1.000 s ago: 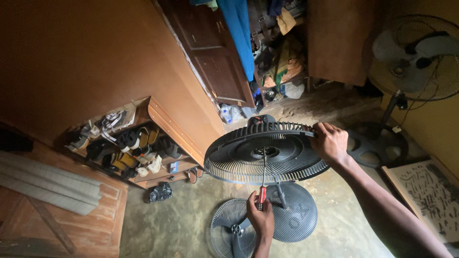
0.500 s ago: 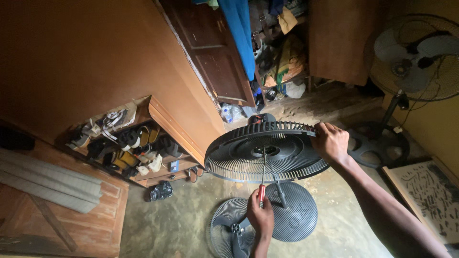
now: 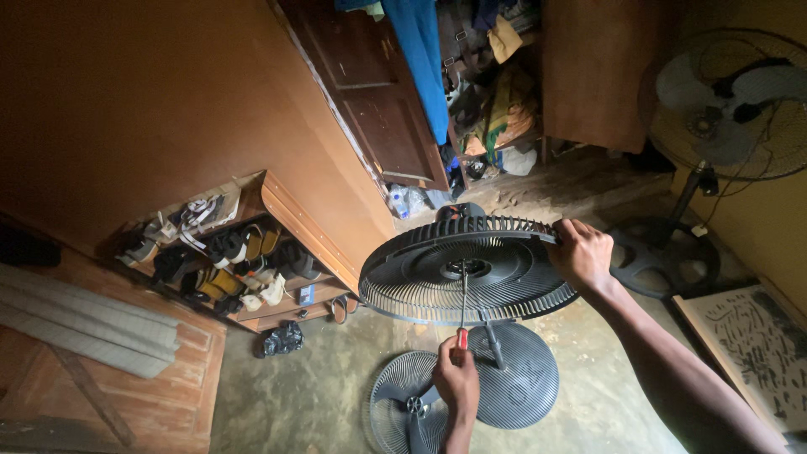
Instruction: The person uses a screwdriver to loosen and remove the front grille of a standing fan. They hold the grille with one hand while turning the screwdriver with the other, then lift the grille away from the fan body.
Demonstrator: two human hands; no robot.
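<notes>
A dark grey fan rear grille (image 3: 420, 269) on its stand tilts face-up in front of me. My right hand (image 3: 582, 252) grips the grille's rim on the right side. My left hand (image 3: 456, 376) holds a red-handled screwdriver (image 3: 462, 313) whose shaft reaches into the hub at the grille's centre. Below the grille sits the round fan base (image 3: 521, 382). The removed front grille (image 3: 395, 412) lies on the concrete floor next to it.
A wooden shoe rack (image 3: 223, 261) with several shoes stands at the left by a brown wall. A second standing fan (image 3: 723, 101) with its round base (image 3: 664, 261) is at the right. A dark door, hanging clothes and clutter fill the back.
The view has shifted slightly; both hands hold the same grips on the grille rim and the screwdriver.
</notes>
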